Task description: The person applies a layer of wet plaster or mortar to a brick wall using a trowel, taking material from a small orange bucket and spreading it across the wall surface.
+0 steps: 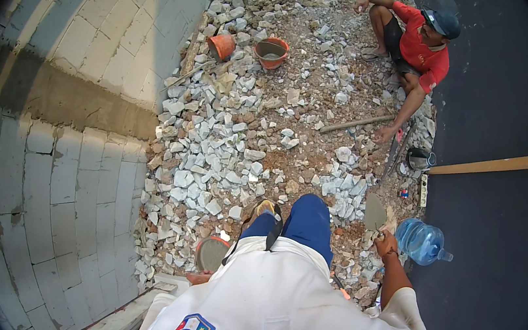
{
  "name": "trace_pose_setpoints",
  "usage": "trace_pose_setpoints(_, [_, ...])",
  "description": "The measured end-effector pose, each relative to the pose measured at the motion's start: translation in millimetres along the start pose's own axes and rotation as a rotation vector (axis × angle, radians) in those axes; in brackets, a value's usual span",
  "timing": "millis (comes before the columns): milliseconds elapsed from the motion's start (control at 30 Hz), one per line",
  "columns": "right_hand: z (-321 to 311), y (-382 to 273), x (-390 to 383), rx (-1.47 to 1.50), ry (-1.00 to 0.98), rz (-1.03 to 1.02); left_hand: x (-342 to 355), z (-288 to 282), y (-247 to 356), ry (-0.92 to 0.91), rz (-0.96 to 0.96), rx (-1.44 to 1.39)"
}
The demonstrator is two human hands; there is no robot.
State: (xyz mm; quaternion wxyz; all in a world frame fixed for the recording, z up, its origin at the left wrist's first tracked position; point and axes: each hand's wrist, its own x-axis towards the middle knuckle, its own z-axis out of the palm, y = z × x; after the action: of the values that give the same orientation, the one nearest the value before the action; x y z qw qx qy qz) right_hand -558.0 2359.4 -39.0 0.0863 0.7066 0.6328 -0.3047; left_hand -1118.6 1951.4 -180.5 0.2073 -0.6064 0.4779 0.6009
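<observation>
My right hand (386, 245) is closed on the handle of a trowel, whose flat grey blade (375, 211) points away from me over the rubble. A large blue plastic water bottle (419, 242) lies on its side just right of that hand. My left hand (198, 278) shows low at the left beside my white shirt, mostly hidden, so its fingers cannot be made out. Next to it is an orange-rimmed bucket (211, 255) with grey wet material inside, partly covered by my body. My legs (309, 226) in blue trousers are on the rubble.
A co-worker in red (415, 48) crouches upper right, arm reaching down near a stick (355, 123) and a dark container (417, 159). Two orange buckets (269, 61) (220, 47) stand or lie farther off. A block wall (50, 185) runs left; a dark wall (482, 211) with a wooden batten (501, 164), right.
</observation>
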Motion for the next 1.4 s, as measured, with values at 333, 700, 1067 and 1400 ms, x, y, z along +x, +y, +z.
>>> trace_pose_setpoints(333, [-80.1,-146.7,270.2,0.062,-0.001,-0.218,-73.2,265.9,-57.2,-0.057,0.065,-0.071])
trace_pose_setpoints(700, [-250.7,-362.9,581.9,0.118,0.052,-0.277,-241.4,560.5,-181.2,-0.068,0.044,0.044])
trace_pose_setpoints(1067, [-377.9,-527.4,926.2,0.201,0.126,-0.120,-323.4,944.7,-308.3,-0.049,-0.020,-0.059])
trace_pose_setpoints(1400, [-511.7,-579.1,1142.9,0.183,0.237,0.202,-498.7,1263.3,-370.6,-0.074,-0.019,-0.096])
